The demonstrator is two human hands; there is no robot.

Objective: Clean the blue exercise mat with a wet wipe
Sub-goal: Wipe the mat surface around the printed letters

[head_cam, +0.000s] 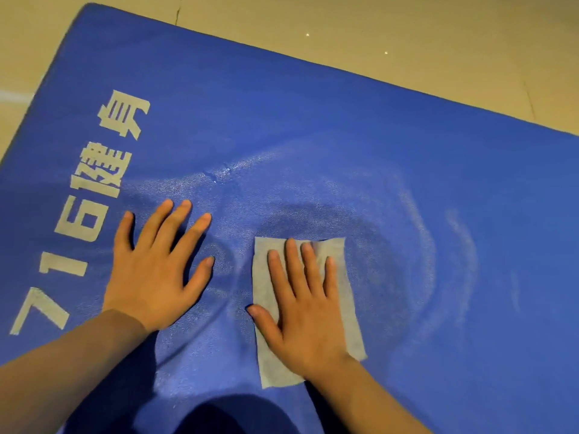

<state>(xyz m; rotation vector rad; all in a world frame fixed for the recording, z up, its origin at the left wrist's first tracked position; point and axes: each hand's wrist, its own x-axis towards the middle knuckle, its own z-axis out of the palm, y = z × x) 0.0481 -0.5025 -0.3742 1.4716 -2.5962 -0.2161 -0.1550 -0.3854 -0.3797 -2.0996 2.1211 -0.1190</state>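
A person's flat right hand (308, 311) presses a wet wipe (347, 286) on the blue exercise mat (313, 130), left hand (153, 270) splayed empty at nine o'clock; damp arcs surround them, outer areas apparently unwiped.

The mat (313, 126) looks like blue foam with a fine pebbled grain, matt where dry. Around the middle it carries pale, faintly glistening arcs and smears (416, 214), a damp sheen that brings out the grain. The lettering (84, 214) along its left side is a flat, pale grey print, matt and slightly worn at the edges. The wipe (344, 296) is a thin, soft, non-woven sheet, pale grey, matt, lying flat and clinging to the mat with a slight crease near its top edge. The floor (376, 32) beyond is smooth beige tile with a dull gloss, thin joints and a few bright specks.
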